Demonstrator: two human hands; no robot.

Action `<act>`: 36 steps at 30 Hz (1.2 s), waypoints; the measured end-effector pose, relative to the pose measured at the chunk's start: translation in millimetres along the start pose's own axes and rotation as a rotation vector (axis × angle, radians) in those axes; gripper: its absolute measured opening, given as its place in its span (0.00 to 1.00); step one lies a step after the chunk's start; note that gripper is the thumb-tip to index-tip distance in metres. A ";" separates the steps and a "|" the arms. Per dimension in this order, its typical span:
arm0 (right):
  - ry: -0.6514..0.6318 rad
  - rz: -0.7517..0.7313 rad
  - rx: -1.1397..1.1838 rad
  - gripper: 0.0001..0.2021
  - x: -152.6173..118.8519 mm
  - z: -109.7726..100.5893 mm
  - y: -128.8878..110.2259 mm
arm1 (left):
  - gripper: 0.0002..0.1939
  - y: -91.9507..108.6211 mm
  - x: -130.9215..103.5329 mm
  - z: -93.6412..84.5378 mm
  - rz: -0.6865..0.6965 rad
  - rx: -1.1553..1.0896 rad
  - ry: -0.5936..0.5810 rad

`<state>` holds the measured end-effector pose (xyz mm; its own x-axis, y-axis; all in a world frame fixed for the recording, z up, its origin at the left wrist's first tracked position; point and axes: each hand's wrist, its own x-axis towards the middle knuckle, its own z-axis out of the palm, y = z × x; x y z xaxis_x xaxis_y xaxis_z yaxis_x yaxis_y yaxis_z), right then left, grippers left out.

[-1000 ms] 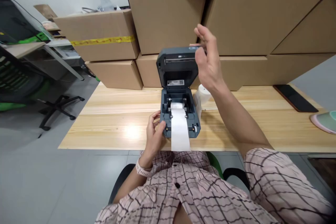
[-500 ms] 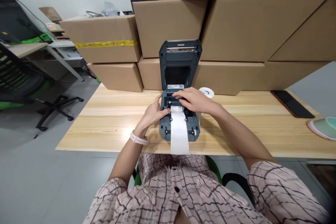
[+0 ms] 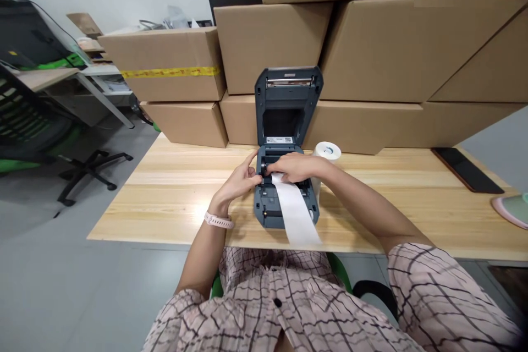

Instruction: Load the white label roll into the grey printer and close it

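A dark grey label printer (image 3: 268, 214) stands on the wooden table with its lid (image 3: 287, 93) raised. Out of its bay a white paper strip (image 3: 295, 212) runs toward me, slanting right past the table's front edge. My right hand (image 3: 295, 166) reaches into the bay from the right, its fingers closed around the small paper roll, which they mostly hide. Against the printer's left side rests my left hand (image 3: 241, 179), thumb and forefinger apart at the rim. A white label roll (image 3: 328, 151) stands on the table just right of the printer.
Cardboard boxes (image 3: 371, 49) are stacked along the table's back edge. A black phone (image 3: 468, 169) and a green and pink object (image 3: 511, 210) lie at the right of the table (image 3: 165, 198). An office chair (image 3: 94, 168) stands on the floor at the left.
My right hand has moved down and left into the bay, onto the small roll. The paper strip has swung from straight to slanting right. My left hand stays at the printer's left side.
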<state>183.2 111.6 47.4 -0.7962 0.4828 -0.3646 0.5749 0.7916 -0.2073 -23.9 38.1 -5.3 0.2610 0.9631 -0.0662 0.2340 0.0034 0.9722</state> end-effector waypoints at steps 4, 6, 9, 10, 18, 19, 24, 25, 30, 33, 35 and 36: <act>-0.012 -0.119 0.119 0.25 0.3 -1.9 5.0 | 0.49 -1.8 -1.0 2.1 -0.005 -0.026 0.015; -0.004 -0.209 0.201 0.25 -9.3 -7.2 10.1 | 0.49 -0.8 -2.2 3.0 -0.015 -0.040 0.019; 0.110 -0.349 0.427 0.26 -45.4 -11.2 25.4 | 0.48 1.7 -4.0 4.0 -0.024 -0.065 0.024; 0.182 -0.390 0.541 0.26 -62.6 -8.9 33.0 | 0.48 2.1 -4.3 4.2 -0.024 -0.071 0.023; 0.524 -0.012 0.958 0.15 -176.7 71.7 108.6 | 0.48 -3.2 -2.2 2.9 -0.011 -0.100 -0.008; 0.559 0.088 0.964 0.16 -178.2 82.5 116.0 | 0.48 -2.8 -2.2 2.6 -0.010 -0.100 -0.011; 0.594 0.319 1.101 0.23 -157.9 115.9 136.2 | 0.49 3.6 -2.6 3.2 -0.054 -0.089 -0.008; 0.582 0.321 1.109 0.24 -155.0 117.8 136.7 | 0.50 4.7 -2.6 3.7 -0.059 -0.088 -0.006; 0.520 0.284 1.078 0.30 -169.0 108.4 133.2 | 0.49 6.8 -3.0 4.7 -0.060 -0.091 0.000; 0.650 0.244 1.079 0.36 -173.0 93.4 134.7 | 0.48 5.8 -2.8 3.4 -0.053 -0.079 -0.016; 0.638 0.234 1.067 0.41 -161.1 81.5 138.3 | 0.49 4.5 -2.6 2.5 -0.049 -0.071 -0.028; 0.595 0.245 1.051 0.43 -151.2 75.7 140.6 | 0.49 3.9 -2.5 2.2 -0.046 -0.068 -0.029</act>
<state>398.7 121.5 4.7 -0.4500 0.8891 -0.0831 0.3746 0.1035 -0.9214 -21.6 35.1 -1.9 0.2786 0.9533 -0.1166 0.1824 0.0667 0.9810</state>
